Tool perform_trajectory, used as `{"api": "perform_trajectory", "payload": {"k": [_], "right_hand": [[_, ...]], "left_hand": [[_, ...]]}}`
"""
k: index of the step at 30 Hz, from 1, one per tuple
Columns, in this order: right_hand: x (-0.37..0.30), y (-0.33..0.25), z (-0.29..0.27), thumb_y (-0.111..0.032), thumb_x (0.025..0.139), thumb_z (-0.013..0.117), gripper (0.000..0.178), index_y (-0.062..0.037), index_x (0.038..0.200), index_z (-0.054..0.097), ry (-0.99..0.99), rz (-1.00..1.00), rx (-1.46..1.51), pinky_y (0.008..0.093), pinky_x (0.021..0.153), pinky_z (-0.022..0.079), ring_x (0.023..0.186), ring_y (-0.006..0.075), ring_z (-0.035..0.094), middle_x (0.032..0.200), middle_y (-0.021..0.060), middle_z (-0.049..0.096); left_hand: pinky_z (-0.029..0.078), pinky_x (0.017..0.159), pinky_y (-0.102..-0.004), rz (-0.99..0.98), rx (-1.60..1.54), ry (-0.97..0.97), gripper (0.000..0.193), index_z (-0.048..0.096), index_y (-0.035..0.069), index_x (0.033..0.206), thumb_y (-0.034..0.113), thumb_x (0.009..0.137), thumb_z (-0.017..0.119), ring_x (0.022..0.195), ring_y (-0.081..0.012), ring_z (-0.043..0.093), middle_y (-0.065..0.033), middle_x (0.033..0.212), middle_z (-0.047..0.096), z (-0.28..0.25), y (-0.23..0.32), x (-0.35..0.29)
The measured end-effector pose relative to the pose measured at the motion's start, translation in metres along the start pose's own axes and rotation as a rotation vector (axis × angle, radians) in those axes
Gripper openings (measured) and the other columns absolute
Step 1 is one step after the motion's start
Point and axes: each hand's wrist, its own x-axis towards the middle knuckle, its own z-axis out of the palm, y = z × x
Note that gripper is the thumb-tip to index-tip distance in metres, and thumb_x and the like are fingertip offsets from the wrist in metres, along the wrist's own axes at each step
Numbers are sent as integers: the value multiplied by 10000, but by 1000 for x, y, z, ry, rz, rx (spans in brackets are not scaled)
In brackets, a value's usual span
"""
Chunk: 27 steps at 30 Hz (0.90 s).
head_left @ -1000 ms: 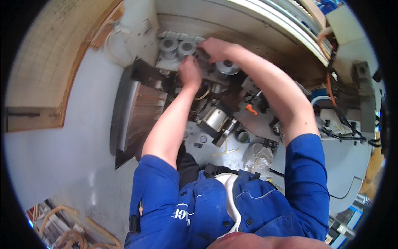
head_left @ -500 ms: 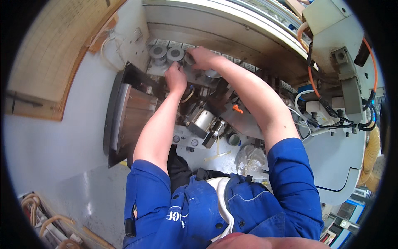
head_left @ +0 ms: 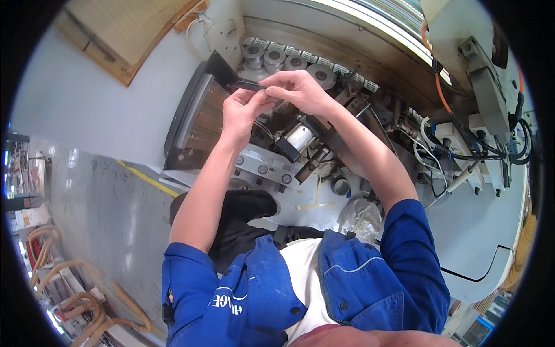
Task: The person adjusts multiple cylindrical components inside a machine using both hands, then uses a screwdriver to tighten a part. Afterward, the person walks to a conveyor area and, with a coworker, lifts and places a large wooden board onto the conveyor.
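Observation:
My left hand [head_left: 241,115] and my right hand [head_left: 302,92] meet over the left part of an opened machine. Both are closed, thumbs and fingers pinching a dark narrow strip [head_left: 247,85] whose far end sticks out to the left. Its near end is hidden by the fingers, and its exact kind does not show. Behind the hands stands a row of grey metal rollers: the leftmost roller [head_left: 253,52], a second roller [head_left: 274,58], a third roller [head_left: 295,62] and a larger disc [head_left: 321,75] farther right. Neither hand touches them.
A silver cylinder [head_left: 300,137] is mounted below my right hand. Nearer me runs a panel with round gauges [head_left: 263,169]. A crumpled plastic bag [head_left: 359,217] and a short tube [head_left: 340,186] lie at the right. Cables [head_left: 480,155] hang on the machine's right side.
Both hands have drawn back from the rollers toward me and come together, with the dark strip now at the fingertips. The view has shifted, showing more floor at the left.

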Motion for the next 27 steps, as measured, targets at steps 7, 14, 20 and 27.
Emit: {"api": "perform_trajectory", "payload": {"k": [7, 14, 20, 27], "right_hand": [[-60, -15, 35, -153, 944, 746, 156, 1, 970, 749, 154, 35, 274, 227, 629, 510, 682, 45, 624, 786, 17, 725], [-135, 0, 50, -180, 954, 731, 174, -22, 1019, 763, 86, 179, -37, 276, 726, 546, 769, 103, 669, 905, 46, 745], [-159, -21, 60, -275, 857, 808, 191, -102, 938, 808, -105, -113, -407, 397, 756, 604, 916, 278, 746, 1295, 173, 691], [-81, -28, -5, -120, 919, 726, 147, 24, 932, 755, 254, 77, -462, 346, 719, 561, 793, 155, 703, 895, 173, 746]], "left_hand": [[623, 829, -354, -35, 170, -26, 158, 657, -23, 985, 123, 971, 716, 848, -213, 732, -140, 960, 720, 16, 35, -61], [620, 849, -362, 138, 178, 161, 160, 626, -43, 981, 105, 982, 684, 870, -225, 717, -140, 926, 687, 8, 47, -16], [637, 729, -327, 62, 388, 236, 134, 636, -91, 962, 36, 954, 679, 823, -226, 748, -173, 914, 719, 5, -19, 56], [561, 804, -406, -6, 698, 482, 185, 724, -28, 908, 140, 846, 770, 842, -330, 758, -178, 838, 764, -16, -109, 114]]}}
